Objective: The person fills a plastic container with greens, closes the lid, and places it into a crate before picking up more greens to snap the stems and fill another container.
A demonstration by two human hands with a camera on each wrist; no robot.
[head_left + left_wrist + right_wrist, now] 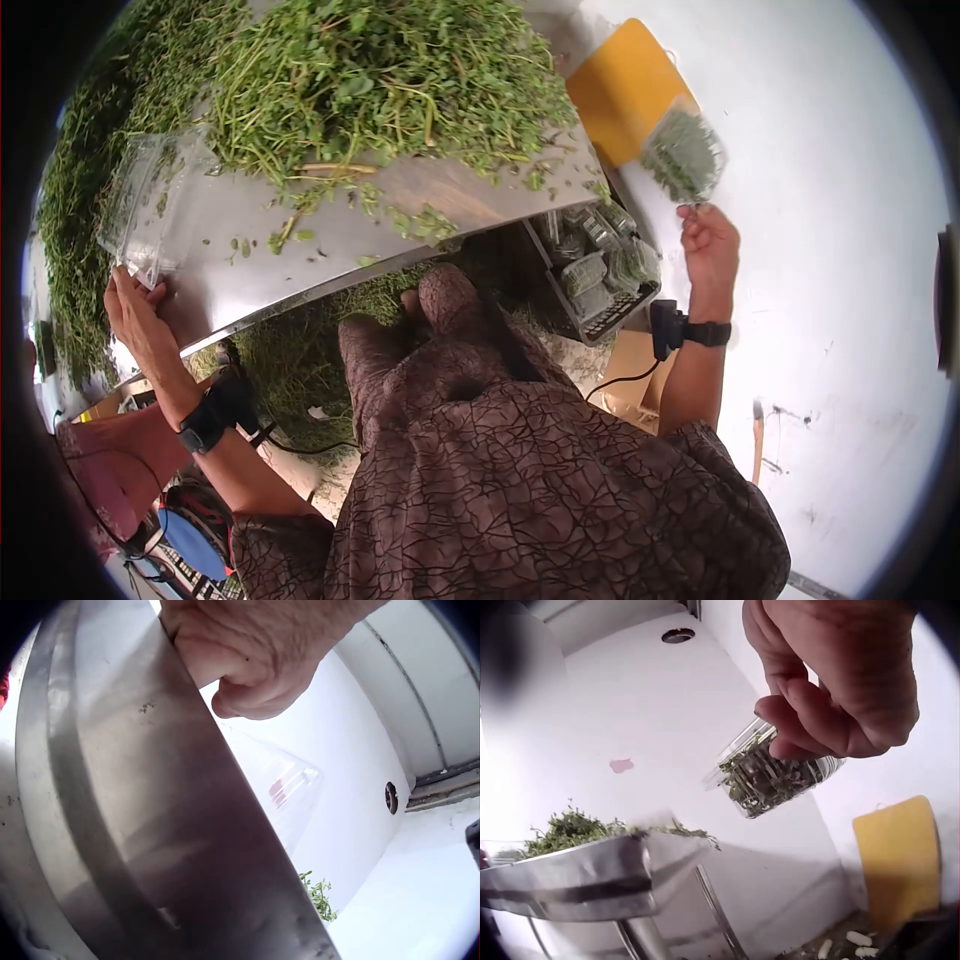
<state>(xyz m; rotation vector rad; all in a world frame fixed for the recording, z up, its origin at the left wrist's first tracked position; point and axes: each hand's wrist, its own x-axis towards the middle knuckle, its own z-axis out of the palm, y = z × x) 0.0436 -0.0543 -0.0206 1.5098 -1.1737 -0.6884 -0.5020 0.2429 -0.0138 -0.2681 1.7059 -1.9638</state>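
Note:
In the head view my right hand (711,245) pinches the edge of a clear plastic container (685,155) packed with green sprigs, held up beyond the table's right end. The right wrist view shows its stems and leaves (761,776) through the clear wall, the fingers curled over the near end. My left hand (142,318) is at the front left edge of the metal table (330,235), its thumb and fingers on the corner of an empty clear plastic container (145,210) with its lid up. Part of that container (289,784) shows past the table edge in the left wrist view.
A large heap of leafy green stems (390,80) covers the table's back, with loose bits in front. Below its right end stands a black crate (590,325) of filled clear containers. A yellow board (625,85) leans by the white wall (830,200). More greens lie under the table.

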